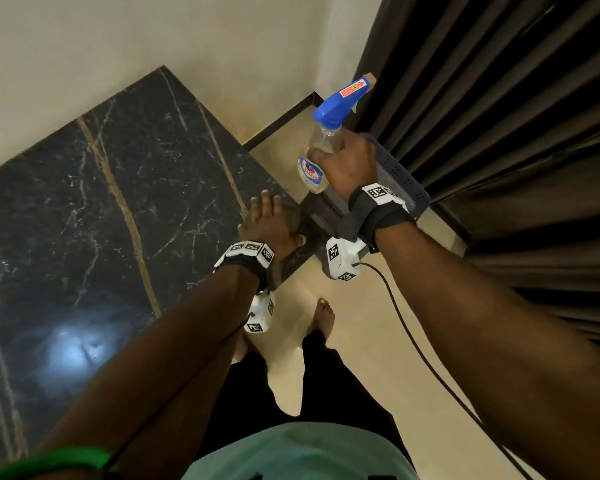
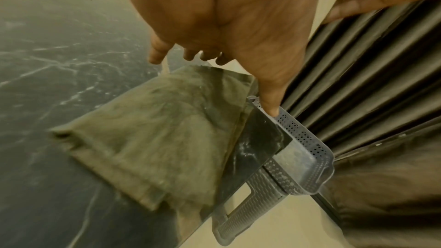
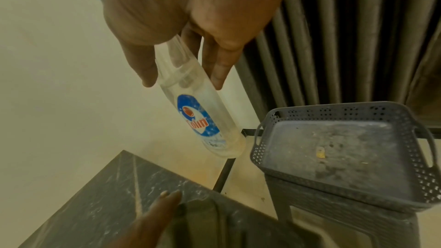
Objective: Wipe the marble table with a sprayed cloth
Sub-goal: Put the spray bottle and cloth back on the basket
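A person stands at the corner of a dark marble counter (image 1: 94,209) veined in white and tan, seen from above through a head camera.

The right hand (image 1: 349,164) is wrapped around the neck of a clear spray bottle (image 1: 321,152) with a blue trigger head, held in the air off the counter's corner and above a grey perforated plastic basket (image 3: 346,150) that stands beside the counter against dark pleated curtains (image 1: 499,98). In the right wrist view the thumb and fingers (image 3: 216,67) close round the bottle's neck; its blue and white label faces the camera and the bottle tilts, base downward. The nozzle points away from the person, not at the cloth.

The left hand (image 1: 267,223) has its fingers straight and slightly spread, gripping nothing, hovering low over an olive-green cloth (image 2: 155,129). The cloth lies loosely folded on the counter at its near right corner, close to the edge beside the basket. Whether the palm actually touches the cloth cannot be told from these views.

This looks like the preparing step: bottle in hand, cloth not yet picked up, no wiping begun. Whether the cloth is already wet cannot be seen. The next move likely calls for turning the nozzle toward the cloth, with the left hand steadying or lifting it, and squeezing the trigger, which needs the right hand's grip to shift up to the trigger.
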`<action>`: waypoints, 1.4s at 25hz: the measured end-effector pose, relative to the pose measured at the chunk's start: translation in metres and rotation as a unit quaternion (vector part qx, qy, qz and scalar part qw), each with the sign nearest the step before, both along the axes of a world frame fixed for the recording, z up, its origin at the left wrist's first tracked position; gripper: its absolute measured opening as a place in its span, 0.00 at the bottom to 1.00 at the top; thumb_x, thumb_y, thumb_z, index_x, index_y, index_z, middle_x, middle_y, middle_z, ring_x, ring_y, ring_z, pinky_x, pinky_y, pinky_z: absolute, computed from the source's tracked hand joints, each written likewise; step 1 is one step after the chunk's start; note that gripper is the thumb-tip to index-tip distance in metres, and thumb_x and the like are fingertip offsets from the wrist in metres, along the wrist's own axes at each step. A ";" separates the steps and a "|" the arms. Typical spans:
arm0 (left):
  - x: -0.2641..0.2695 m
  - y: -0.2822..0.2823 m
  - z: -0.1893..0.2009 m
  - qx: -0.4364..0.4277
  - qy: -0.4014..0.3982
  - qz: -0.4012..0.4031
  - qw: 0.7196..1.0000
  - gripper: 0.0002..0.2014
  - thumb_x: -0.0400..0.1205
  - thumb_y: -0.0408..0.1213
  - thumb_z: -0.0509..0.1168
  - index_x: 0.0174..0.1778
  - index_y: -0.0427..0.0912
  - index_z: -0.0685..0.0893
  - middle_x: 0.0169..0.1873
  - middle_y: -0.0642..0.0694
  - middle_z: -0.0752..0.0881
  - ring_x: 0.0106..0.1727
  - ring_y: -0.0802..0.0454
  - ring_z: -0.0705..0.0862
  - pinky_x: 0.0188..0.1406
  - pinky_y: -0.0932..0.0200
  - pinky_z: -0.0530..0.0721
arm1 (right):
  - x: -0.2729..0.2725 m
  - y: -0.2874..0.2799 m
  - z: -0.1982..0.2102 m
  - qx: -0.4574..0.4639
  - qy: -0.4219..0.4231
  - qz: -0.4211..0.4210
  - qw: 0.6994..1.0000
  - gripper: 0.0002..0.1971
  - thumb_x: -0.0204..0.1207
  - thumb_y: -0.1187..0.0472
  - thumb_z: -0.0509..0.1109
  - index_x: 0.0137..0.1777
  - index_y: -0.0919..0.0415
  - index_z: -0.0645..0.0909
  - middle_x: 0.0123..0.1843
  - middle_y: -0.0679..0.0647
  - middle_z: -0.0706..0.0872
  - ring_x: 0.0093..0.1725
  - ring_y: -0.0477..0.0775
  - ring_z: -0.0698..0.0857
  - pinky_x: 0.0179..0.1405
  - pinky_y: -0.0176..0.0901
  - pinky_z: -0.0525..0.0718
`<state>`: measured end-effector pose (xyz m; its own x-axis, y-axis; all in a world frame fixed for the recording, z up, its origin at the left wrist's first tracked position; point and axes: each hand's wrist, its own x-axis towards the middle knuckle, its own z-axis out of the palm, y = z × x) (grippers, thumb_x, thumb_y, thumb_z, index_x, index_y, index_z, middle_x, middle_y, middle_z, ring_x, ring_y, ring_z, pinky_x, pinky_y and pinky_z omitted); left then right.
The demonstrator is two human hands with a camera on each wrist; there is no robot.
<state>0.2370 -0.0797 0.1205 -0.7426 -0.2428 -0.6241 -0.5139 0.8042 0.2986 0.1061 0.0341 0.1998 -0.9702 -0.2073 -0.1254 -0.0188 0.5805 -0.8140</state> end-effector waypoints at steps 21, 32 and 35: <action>-0.058 0.024 -0.032 -0.087 -0.139 0.031 0.986 0.78 0.63 0.76 0.75 0.88 0.41 0.27 0.84 0.43 0.20 0.87 0.38 0.24 0.76 0.09 0.45 | -0.177 0.047 -0.199 0.074 -0.108 -0.042 0.990 0.11 0.72 0.53 0.76 0.49 0.57 0.84 0.46 0.50 0.89 0.48 0.54 0.87 0.52 0.46 0.84; -0.058 0.027 -0.031 -0.083 -0.134 0.036 0.987 0.76 0.64 0.77 0.74 0.88 0.39 0.29 0.84 0.42 0.18 0.87 0.39 0.24 0.76 0.09 0.49 | -0.181 0.055 -0.218 0.059 -0.152 -0.022 0.986 0.11 0.71 0.56 0.80 0.48 0.51 0.81 0.47 0.47 0.85 0.49 0.51 0.85 0.57 0.48 0.85; -0.059 0.027 -0.029 -0.075 -0.141 0.038 0.986 0.76 0.65 0.75 0.74 0.88 0.39 0.28 0.83 0.43 0.18 0.86 0.40 0.23 0.76 0.09 0.48 | -0.196 0.061 -0.273 0.076 -0.194 -0.020 0.978 0.24 0.65 0.50 0.83 0.59 0.56 0.82 0.56 0.49 0.87 0.54 0.50 0.85 0.60 0.46 0.84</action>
<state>0.1784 -0.0524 0.0917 -0.5199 -0.3963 -0.7567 -0.6203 0.7842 0.0154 -0.0896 0.0953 -0.0729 -0.8508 -0.1205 -0.5115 0.2989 0.6896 -0.6596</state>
